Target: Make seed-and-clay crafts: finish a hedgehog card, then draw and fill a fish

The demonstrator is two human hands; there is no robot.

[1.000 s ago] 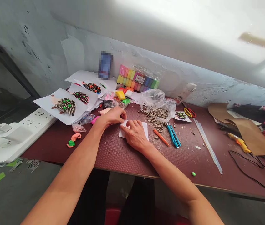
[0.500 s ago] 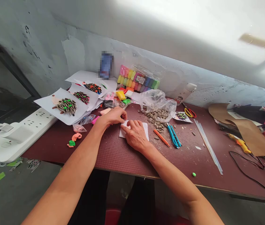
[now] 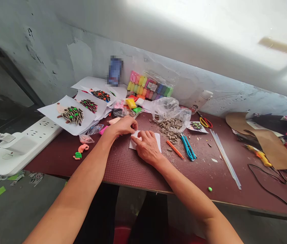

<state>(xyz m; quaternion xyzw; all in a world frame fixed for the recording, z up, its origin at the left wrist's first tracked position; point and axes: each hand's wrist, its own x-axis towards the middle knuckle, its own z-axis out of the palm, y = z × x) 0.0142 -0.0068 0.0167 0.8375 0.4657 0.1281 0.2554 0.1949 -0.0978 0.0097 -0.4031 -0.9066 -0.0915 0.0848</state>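
A small white paper (image 3: 132, 144) lies on the dark red table. Across it rests my right hand (image 3: 147, 145), palm down, its fingers bent over the paper and the thumb pointing left. My left hand (image 3: 126, 126) is at the paper's upper left edge, with thumb and fingertips pinched together; what they hold is too small to make out. Striped seeds (image 3: 171, 124) lie in a pile to the right, partly under a clear plastic bag (image 3: 166, 105). Near them are an orange pen (image 3: 175, 149) and a blue cutter (image 3: 188, 147).
White sheets with seed hedgehogs (image 3: 73, 115) and a power strip (image 3: 38, 134) are at the left. Coloured clay packs (image 3: 148, 86) stand by the wall. Rightward are scissors (image 3: 205, 122), clear glue sticks (image 3: 226, 159), a yellow glue gun (image 3: 261, 156) and its cable.
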